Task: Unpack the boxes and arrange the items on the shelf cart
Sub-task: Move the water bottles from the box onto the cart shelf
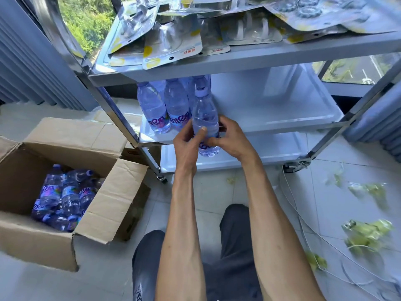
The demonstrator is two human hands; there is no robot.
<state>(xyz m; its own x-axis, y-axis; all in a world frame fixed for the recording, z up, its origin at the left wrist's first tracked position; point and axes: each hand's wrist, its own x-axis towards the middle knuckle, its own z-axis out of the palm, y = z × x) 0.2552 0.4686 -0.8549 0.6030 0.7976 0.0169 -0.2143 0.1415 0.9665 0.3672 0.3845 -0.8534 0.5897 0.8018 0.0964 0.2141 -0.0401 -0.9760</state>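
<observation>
I hold one clear water bottle (pixel 205 118) upright in front of the steel shelf cart's middle shelf (pixel 271 122). My left hand (pixel 187 140) grips its lower left side, thumb across the front. My right hand (pixel 233 137) wraps its right side. Three like bottles (pixel 161 107) stand at the left end of that middle shelf. An open cardboard box (pixel 104 205) on the floor at left holds several more bottles (pixel 63 196), lying loosely.
The cart's top shelf (pixel 238 59) is piled with flat blister packs (pixel 173 46). The bottom shelf (pixel 260 153) shows bare white. Torn green plastic scraps (pixel 366 233) and a thin white cord (pixel 308 233) lie on the tiled floor at right. My knees are below.
</observation>
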